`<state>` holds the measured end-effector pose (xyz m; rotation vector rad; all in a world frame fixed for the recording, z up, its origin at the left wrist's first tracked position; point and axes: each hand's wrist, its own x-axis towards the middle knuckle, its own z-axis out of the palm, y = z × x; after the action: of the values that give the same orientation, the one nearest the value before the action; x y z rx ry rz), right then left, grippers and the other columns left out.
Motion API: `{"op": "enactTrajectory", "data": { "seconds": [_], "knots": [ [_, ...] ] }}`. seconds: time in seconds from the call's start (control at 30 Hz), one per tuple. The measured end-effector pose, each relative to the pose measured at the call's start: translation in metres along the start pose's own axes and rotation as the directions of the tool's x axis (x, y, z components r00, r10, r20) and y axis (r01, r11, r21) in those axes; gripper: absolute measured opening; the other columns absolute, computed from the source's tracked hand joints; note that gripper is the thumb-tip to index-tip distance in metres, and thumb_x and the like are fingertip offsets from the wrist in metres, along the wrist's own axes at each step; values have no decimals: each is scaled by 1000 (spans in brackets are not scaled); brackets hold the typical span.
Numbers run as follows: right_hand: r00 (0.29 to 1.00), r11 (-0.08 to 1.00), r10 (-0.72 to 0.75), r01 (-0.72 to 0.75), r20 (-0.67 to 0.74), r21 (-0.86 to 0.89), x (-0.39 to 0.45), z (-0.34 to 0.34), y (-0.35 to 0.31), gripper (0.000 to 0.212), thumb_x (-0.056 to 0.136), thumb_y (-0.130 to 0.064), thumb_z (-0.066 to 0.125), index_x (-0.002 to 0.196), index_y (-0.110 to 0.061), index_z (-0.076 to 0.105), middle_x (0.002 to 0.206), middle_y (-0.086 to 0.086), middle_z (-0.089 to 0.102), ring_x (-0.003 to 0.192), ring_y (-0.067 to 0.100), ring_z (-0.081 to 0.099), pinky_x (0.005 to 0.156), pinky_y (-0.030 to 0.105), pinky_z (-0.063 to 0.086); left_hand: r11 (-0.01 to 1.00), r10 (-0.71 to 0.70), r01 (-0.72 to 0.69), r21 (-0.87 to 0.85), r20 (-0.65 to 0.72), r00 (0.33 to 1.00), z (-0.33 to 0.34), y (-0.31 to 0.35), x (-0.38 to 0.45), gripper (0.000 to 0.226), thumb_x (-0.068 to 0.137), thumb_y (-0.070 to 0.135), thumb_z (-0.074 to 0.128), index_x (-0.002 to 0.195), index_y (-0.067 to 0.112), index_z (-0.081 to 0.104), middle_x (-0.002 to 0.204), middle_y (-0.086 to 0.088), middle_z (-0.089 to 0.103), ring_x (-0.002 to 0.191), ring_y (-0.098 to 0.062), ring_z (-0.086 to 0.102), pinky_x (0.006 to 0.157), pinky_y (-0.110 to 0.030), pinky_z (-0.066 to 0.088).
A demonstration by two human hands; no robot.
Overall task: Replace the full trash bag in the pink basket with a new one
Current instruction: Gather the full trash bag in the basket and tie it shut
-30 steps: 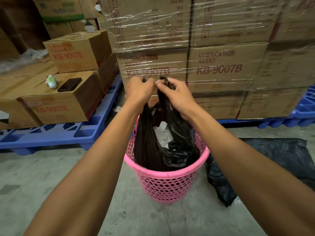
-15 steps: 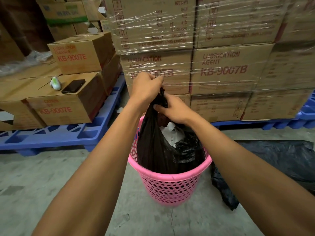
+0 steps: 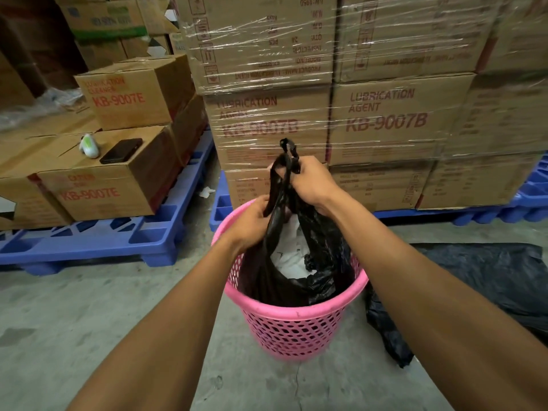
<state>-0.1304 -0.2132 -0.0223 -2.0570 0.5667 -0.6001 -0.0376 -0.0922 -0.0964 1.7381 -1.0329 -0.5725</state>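
While raised, right hand (image 3: pixel 308 180) fisted

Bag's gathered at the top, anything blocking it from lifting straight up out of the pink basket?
Nothing visible does. The right hand grips the gathered handles of the black trash bag, and the left hand holds its side. Above the pink basket the space is open; the wrapped boxes stand behind it.
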Motion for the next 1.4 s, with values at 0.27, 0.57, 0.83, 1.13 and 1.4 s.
{"op": "enactTrajectory", "data": {
  "seconds": [0.27, 0.57, 0.83, 1.13, 1.4],
  "knots": [
    [910, 699, 371, -143, -185, 701, 7, -34, 30, 47, 99, -56, 31, 72, -22, 49, 47, -3, 55, 44, 20, 59, 66, 40, 58, 725, -418, 93, -682, -329, 847, -2, -2, 3, 52, 105, 20, 38, 65, 11, 69, 68, -11, 76, 74, -29, 73, 68, -32, 57],
    [937, 832, 90, -258, 339, 491, -6, -32, 15, 75, 71, -63, 69, 125, -14, 56, 57, -14, 29, 46, 3, 23, 42, 18, 21, 785, -396, 217, -581, -202, 896, 5, 6, 0, 40, 99, 21, 43, 60, 11, 48, 38, 3, 45, 43, -19, 40, 38, -19, 33],
    [990, 997, 26, -36, 142, 66, -12, 2, -11, 36, 83, -33, 73, 92, 2, 72, 73, 0, 63, 66, 12, 55, 63, 27, 39, 973, -152, 109, -203, -209, 966, 16, 9, -4, 25, 97, 23, 53, 92, 4, 68, 82, -9, 68, 74, -18, 63, 74, -45, 55],
    [979, 873, 162, -86, -121, 479, -2, -9, 8, 7, 87, -19, 72, 86, -15, 66, 72, -9, 61, 59, -6, 54, 63, 17, 40, 992, -57, 38, 118, 161, 985, 14, 17, -14, 35, 100, 39, 51, 95, 9, 70, 95, 2, 73, 89, -3, 65, 88, -27, 46],
    [941, 705, 338, -276, 33, 653, 12, -14, 23, 23, 96, -7, 36, 84, -12, 54, 66, -4, 38, 44, 5, 30, 47, 21, 23, 868, -197, 97, -486, -159, 968, 17, -4, -5, 43, 109, 26, 26, 76, 11, 48, 45, -2, 49, 42, -16, 45, 62, -34, 46]
  ]
}}
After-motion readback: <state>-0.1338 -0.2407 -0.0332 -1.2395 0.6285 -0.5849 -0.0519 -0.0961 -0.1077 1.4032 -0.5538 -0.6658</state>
